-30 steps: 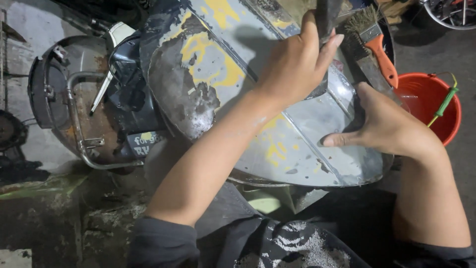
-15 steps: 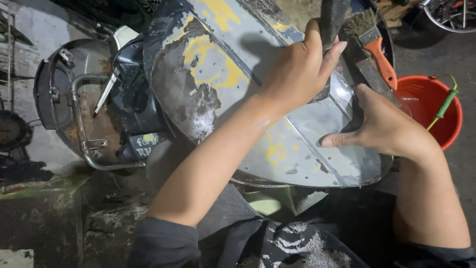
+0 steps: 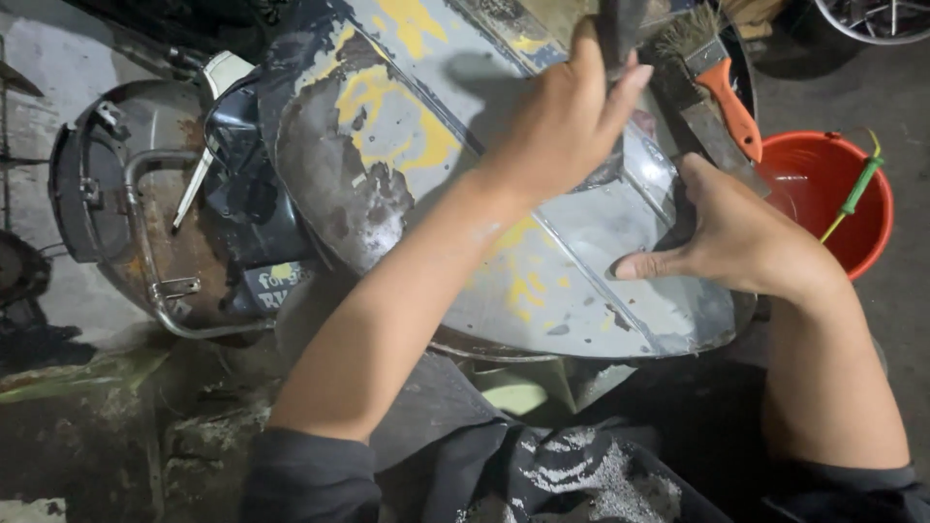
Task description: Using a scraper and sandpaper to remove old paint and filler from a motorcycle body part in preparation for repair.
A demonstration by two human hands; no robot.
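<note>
On a grimy workshop floor, the left hand (image 3: 572, 116) grips a dark tool handle (image 3: 620, 34) over a stripped scooter panel (image 3: 542, 261); the right hand (image 3: 736, 237) presses flat, fingers spread, near an orange bucket (image 3: 823, 189).

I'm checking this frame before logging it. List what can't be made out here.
Head view only:
- Dark tool in the left hand: its upper part is cut off by the top edge, its lower end hidden by the fingers; kind unclear.
- Right hand fingers: tucked behind the panel edge.
- Brush: bristle tips cut off at the top edge.
- Bucket contents: too dark to tell.
</note>
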